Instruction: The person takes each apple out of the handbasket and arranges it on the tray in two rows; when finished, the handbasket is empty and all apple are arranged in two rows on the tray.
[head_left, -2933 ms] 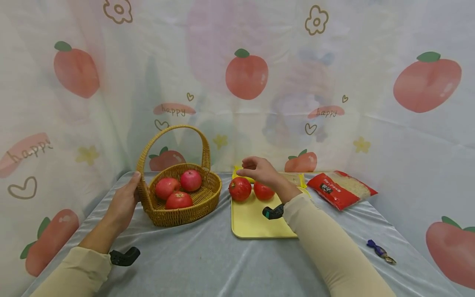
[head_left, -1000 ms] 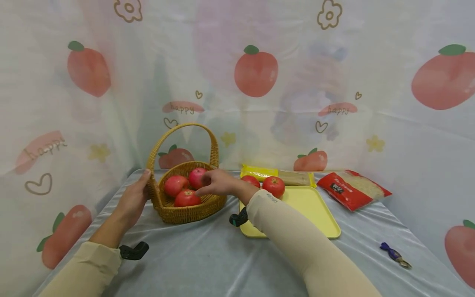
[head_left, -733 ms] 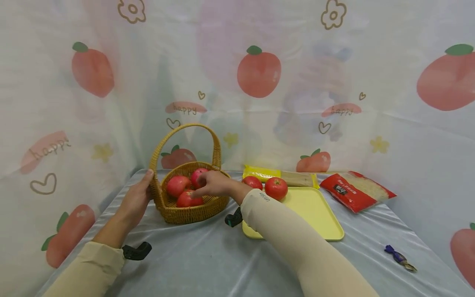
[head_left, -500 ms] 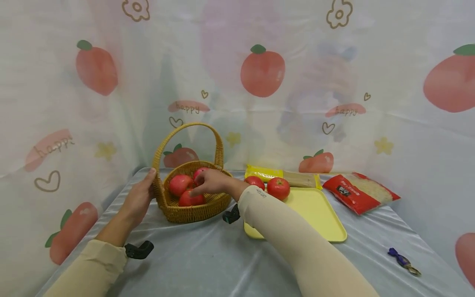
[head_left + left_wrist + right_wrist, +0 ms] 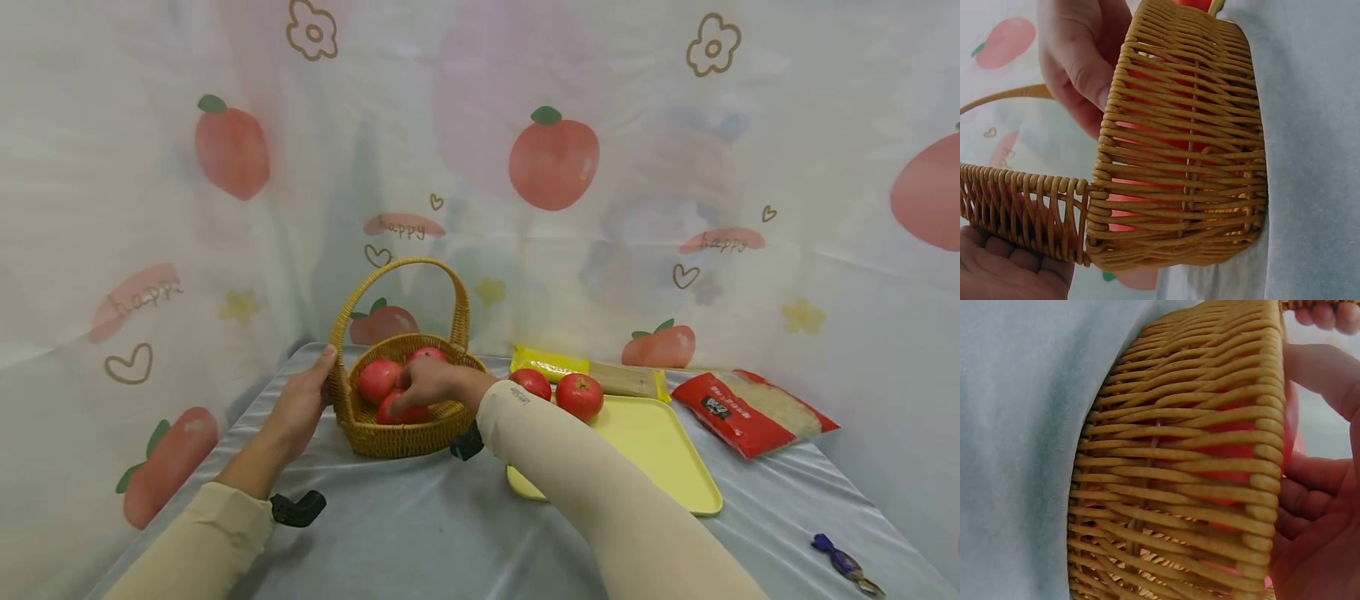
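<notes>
My left hand [image 5: 303, 408] holds the side of a woven wicker basket [image 5: 408, 439] where its tall arched handle meets the rim. The left wrist view shows the fingers [image 5: 1007, 265] curled under the weave. Inside the basket are two pinkish-red apples [image 5: 378, 381] and, at the front, a round red fruit [image 5: 405, 412]. My right hand [image 5: 438, 383] reaches over the basket's right rim and grips this front fruit. In the right wrist view the thumb is on one side of the fruit and curled fingers on the other; the wicker wall partly hides it.
Right of the basket lies a yellow tray [image 5: 652, 450] with two glossy red tomato-like fruits [image 5: 579, 397] at its far left. Behind it is a long yellow packet [image 5: 551, 363]. A red bag [image 5: 750, 412] and purple-wrapped candy [image 5: 843, 565] lie farther right. Patterned curtains enclose the table.
My right hand has moved left from above the tray into the basket and closed round the front fruit. My left hand keeps its hold. The head view has turned slightly left.
</notes>
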A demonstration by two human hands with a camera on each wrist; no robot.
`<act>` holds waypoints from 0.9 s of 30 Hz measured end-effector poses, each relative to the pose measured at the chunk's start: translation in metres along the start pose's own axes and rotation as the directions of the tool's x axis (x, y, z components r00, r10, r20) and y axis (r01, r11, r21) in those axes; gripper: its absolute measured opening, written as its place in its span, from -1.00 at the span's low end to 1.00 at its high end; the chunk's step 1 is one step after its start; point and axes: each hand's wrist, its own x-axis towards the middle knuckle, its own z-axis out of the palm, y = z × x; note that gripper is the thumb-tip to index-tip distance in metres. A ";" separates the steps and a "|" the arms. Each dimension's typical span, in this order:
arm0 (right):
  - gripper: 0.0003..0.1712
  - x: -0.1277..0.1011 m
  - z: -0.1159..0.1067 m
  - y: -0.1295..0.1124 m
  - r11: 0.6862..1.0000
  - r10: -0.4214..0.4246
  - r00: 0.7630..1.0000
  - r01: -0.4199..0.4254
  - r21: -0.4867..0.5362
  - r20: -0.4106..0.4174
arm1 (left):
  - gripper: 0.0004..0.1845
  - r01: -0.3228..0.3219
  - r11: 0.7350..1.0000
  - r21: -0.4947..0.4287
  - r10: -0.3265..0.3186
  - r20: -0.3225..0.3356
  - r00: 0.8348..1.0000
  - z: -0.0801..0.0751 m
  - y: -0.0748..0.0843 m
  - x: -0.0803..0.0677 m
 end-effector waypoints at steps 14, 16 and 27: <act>-0.55 0.005 0.002 -0.012 0.995 0.042 0.998 -0.037 -0.096 0.045 | -0.26 0.045 0.996 0.081 -0.045 -0.002 0.999 0.001 0.002 0.000; -0.56 0.006 0.002 -0.011 0.993 0.050 0.998 -0.047 -0.111 0.028 | -0.30 0.041 0.996 0.073 -0.040 -0.006 0.999 0.002 0.001 0.000; -0.50 0.000 -0.015 -0.013 0.992 0.066 0.998 -0.065 -0.110 0.002 | -0.33 0.017 0.998 0.053 -0.017 -0.004 1.000 0.001 0.005 -0.001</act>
